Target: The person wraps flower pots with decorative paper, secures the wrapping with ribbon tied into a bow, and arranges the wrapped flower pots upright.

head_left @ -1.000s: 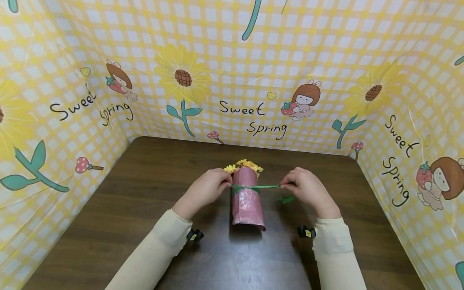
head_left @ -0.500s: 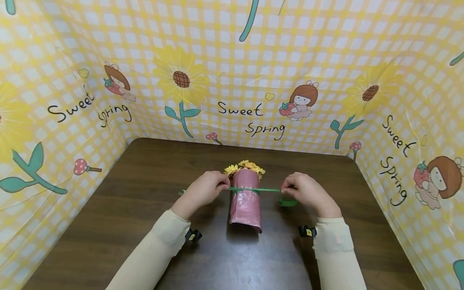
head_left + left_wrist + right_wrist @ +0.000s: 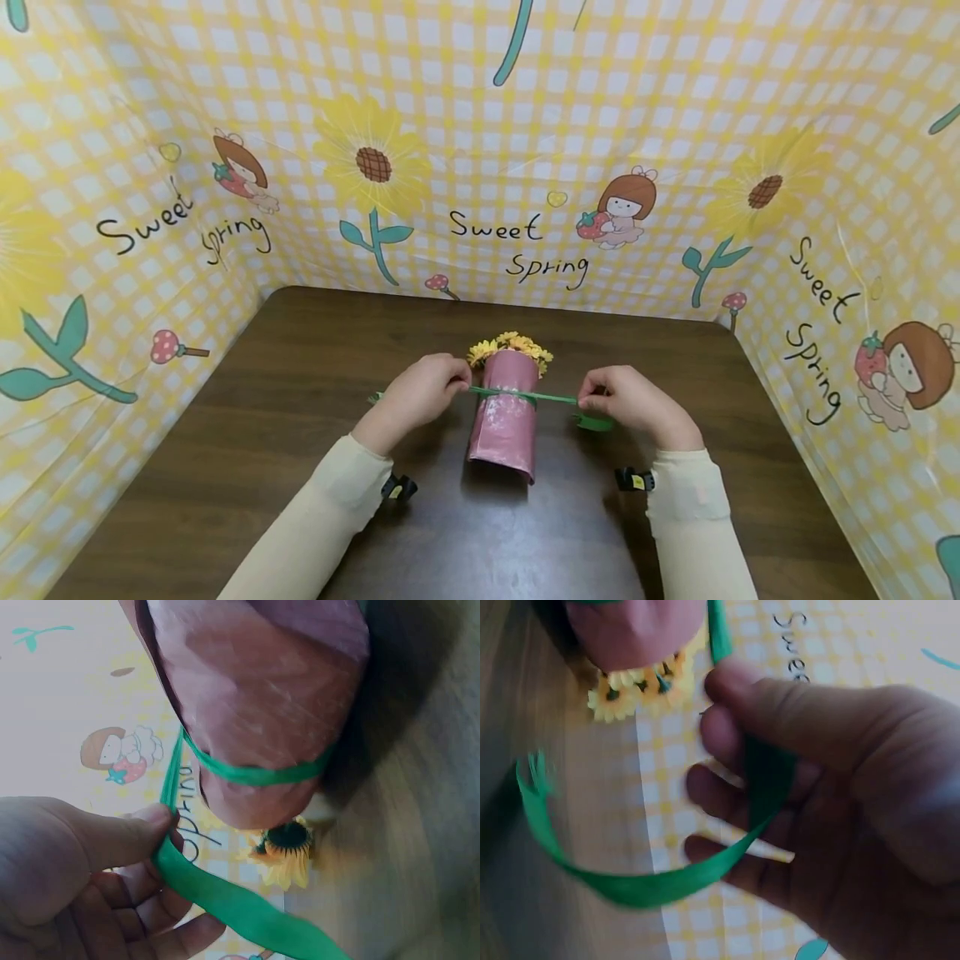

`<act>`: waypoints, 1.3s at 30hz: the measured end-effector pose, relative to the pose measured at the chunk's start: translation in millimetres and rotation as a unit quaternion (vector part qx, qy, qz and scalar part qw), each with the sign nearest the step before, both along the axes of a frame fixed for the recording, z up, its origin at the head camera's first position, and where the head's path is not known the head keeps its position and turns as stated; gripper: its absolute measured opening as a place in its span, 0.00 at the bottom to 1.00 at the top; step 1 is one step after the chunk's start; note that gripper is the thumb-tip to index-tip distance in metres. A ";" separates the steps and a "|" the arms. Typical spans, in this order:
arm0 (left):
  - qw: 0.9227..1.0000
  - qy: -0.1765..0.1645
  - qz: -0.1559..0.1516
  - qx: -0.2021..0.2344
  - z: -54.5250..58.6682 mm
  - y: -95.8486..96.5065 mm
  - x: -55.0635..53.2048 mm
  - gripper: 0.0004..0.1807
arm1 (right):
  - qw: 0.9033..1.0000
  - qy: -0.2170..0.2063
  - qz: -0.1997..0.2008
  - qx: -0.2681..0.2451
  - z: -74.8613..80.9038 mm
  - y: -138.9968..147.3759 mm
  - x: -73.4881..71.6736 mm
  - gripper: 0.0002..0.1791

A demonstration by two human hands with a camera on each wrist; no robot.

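Observation:
A bouquet of yellow flowers [image 3: 510, 343] in pink wrapping paper [image 3: 504, 429] lies on the table, blooms toward the back wall. Around the wrap runs a green ribbon [image 3: 259, 776], its two ends drawn out sideways above the paper. My left hand [image 3: 422, 393] pinches one end between thumb and forefinger, and a tail hangs past the fingers in the left wrist view. On the other side my right hand [image 3: 630, 400] pinches the opposite end. Its loose tail curls below the palm to a frayed tip [image 3: 538, 776] in the right wrist view.
The dark wooden table [image 3: 360, 333] is enclosed by a yellow checked cloth [image 3: 480, 150] at the back and both sides. Black wrist cameras [image 3: 400, 487] sit at both sleeve cuffs.
My right hand has moved slightly down, so the ribbon slants down to the right. The bouquet's near end has swung left. My left hand has shifted slightly left.

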State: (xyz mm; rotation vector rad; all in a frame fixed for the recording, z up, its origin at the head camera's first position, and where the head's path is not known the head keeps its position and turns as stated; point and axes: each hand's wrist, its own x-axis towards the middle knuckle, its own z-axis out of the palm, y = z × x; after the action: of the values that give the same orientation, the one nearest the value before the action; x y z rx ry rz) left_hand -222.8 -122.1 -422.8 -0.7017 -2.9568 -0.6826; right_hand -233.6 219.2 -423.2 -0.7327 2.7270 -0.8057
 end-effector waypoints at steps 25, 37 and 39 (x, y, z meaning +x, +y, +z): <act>1.000 0.014 -0.006 0.001 -5.0 18.8 10.5 0.02 | 0.998 0.061 0.013 0.017 -2.3 -43.6 9.8 0.06; 0.996 -0.054 0.074 0.008 3.5 11.2 13.2 0.07 | 0.992 0.116 0.014 0.042 -5.1 -37.3 1.6 0.04; 0.994 -0.064 0.083 0.011 3.2 10.1 13.8 0.07 | 0.993 0.112 0.012 0.043 -3.5 -38.6 2.1 0.05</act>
State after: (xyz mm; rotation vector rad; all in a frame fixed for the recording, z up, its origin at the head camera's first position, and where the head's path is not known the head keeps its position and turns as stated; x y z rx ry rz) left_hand -209.0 -112.1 -419.7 -0.4188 -3.0711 -0.7730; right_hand -231.5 180.6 -426.8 -0.8853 2.9219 -0.6297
